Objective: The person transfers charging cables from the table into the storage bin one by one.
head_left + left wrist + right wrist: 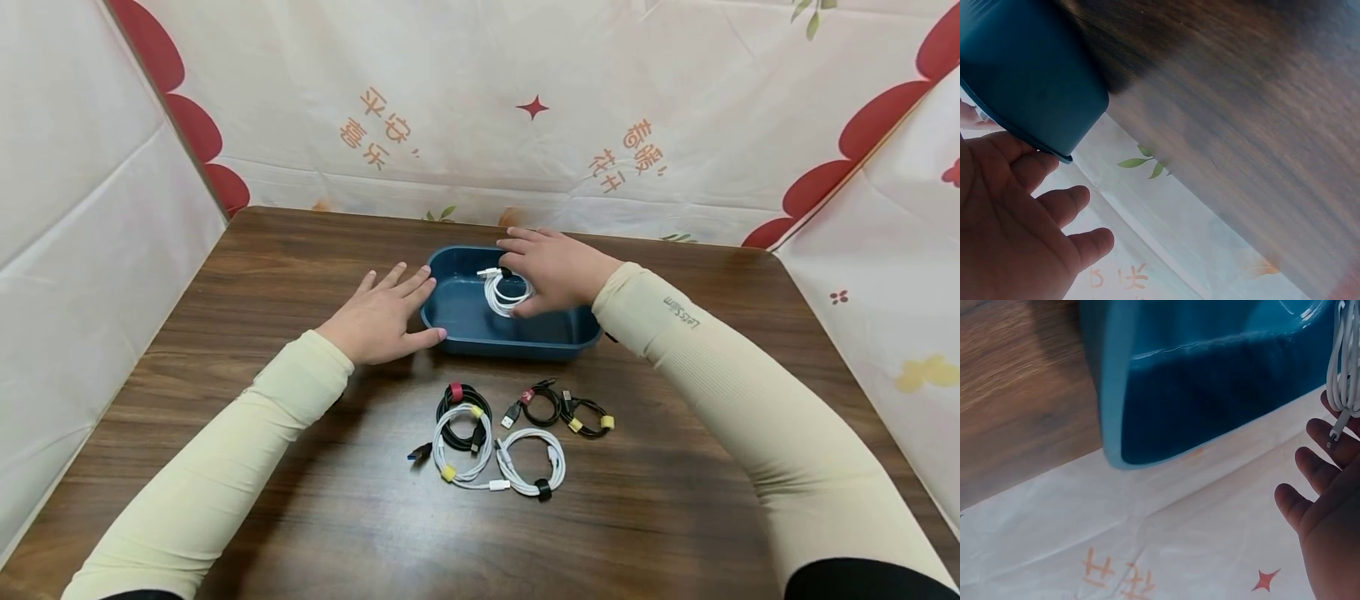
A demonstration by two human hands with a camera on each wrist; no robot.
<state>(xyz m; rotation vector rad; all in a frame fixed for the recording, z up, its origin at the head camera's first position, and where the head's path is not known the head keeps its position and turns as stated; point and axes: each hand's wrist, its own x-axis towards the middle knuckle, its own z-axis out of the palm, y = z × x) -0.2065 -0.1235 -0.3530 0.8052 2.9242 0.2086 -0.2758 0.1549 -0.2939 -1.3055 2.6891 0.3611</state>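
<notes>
The head view looks down and forward over the whole table (300, 500). Each wrist view sits close and low beside its hand, facing the backdrop (1147, 212). All three share the blue tray (510, 337).

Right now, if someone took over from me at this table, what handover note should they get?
Left hand: open, flat on the wooden table, fingers against the left end of the blue tray.
Right hand: over the tray, pinching a coiled white cable inside it.
Done: that one cable is in the tray, not yet let go.
Left: five tied coils lie on the table in front of the tray, namely a black coil with a red tie, a white coil with a yellow tie, a white coil with a black tie and two small black coils.
</notes>
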